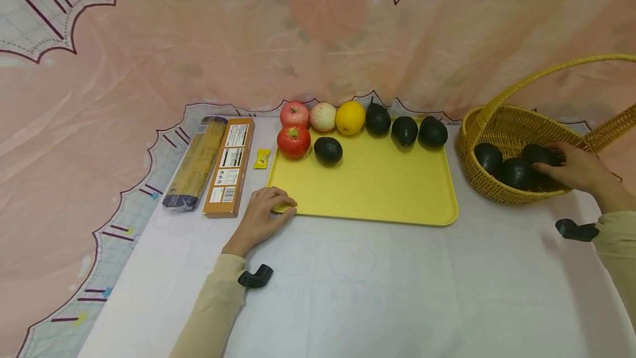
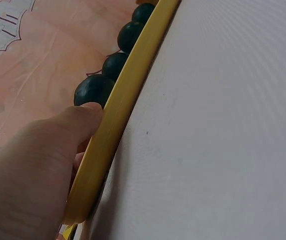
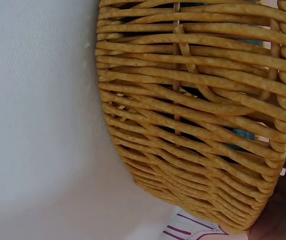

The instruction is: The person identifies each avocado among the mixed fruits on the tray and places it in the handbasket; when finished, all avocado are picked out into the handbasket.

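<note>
At the near left corner of the yellow tray (image 1: 367,192), my left hand (image 1: 263,214) holds the rim between thumb and fingers; its thumb (image 2: 85,117) lies along that rim in the left wrist view. My right hand (image 1: 578,167) reaches into the wicker basket (image 1: 497,195), fingers and thumb around a dark avocado (image 1: 536,153). Beside it in the basket lie two more avocados, one at the left (image 1: 488,157) and one in front (image 1: 515,173). The basket wall (image 3: 198,110) hides the right hand's fingers in the right wrist view.
Along the tray's back sit a red apple (image 1: 295,114), a pale apple (image 1: 323,117), an orange (image 1: 350,118) and three avocados (image 1: 404,131). A tomato (image 1: 293,141) and another avocado (image 1: 328,150) lie in front. Left are a yellow wrapper (image 1: 261,159), a brown box (image 1: 229,167) and a plastic-wrapped bundle (image 1: 196,162).
</note>
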A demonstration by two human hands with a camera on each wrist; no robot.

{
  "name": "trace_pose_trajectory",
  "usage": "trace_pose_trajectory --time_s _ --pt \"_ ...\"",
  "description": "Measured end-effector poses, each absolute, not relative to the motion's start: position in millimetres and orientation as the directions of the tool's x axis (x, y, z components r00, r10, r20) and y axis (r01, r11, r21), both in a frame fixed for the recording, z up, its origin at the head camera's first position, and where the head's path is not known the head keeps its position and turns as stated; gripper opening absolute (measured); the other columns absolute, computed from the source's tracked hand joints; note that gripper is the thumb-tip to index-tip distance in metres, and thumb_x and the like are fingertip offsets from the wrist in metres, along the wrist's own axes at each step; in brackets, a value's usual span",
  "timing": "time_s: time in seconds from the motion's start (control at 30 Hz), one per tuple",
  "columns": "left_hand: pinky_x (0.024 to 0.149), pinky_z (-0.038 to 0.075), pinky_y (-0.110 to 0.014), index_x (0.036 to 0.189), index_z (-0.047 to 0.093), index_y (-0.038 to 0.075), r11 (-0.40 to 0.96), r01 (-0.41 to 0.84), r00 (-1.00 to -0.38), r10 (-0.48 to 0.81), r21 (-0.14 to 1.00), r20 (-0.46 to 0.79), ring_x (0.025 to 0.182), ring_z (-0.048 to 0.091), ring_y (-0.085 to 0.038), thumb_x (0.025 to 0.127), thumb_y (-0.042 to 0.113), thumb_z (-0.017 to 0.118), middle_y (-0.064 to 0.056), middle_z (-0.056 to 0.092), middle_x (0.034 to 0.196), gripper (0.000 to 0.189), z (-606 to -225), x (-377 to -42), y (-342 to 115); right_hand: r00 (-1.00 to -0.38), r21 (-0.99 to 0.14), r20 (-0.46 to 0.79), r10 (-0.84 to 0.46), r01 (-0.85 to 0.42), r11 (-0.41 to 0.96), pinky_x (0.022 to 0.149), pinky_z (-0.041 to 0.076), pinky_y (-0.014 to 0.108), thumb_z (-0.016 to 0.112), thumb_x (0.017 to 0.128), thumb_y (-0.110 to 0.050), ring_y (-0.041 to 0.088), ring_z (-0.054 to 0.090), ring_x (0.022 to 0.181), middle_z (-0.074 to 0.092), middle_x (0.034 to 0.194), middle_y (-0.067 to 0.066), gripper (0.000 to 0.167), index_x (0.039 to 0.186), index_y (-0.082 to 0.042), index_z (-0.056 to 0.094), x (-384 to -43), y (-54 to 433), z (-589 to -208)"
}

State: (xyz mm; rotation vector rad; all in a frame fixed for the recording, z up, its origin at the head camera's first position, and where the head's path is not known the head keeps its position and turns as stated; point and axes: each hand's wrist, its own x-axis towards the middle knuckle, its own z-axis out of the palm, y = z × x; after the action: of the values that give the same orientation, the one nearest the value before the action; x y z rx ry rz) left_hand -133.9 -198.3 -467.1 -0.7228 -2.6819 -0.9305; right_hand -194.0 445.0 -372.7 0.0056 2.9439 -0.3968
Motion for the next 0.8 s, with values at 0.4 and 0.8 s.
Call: trace_pose_trajectory --time_s 0.4,0.8 --pt "0.097 0.032 -0.043 0.095 0.07 0.021 0.69 0.51 -0.859 0.376 0.513 0.348 0.102 0.052 -0.018 0.085 0.028 0.071 0.003 0.062 0.098 0.012 -466 -134 -198 -0.996 -0.343 -0.088 0.001 0.031 0.939 0.084 0.035 0.068 0.044 0.097 -0.037 0.059 0.043 0.105 0.04 0.12 0.044 0.064 0.134 0.014 0.03 -185 437 -372" --pt "0.098 0.031 -0.045 0.095 0.07 0.02 0.686 0.509 -0.86 0.38 0.519 0.341 0.102 0.052 -0.019 0.085 0.027 0.071 0.001 0.062 0.099 0.012 -465 -134 -197 -0.977 -0.505 0.14 0.164 0.072 0.86 0.073 0.04 0.021 0.047 0.095 -0.035 0.016 0.061 0.093 0.052 0.124 0.031 0.054 0.132 0.003 0.045 -171 419 -378"
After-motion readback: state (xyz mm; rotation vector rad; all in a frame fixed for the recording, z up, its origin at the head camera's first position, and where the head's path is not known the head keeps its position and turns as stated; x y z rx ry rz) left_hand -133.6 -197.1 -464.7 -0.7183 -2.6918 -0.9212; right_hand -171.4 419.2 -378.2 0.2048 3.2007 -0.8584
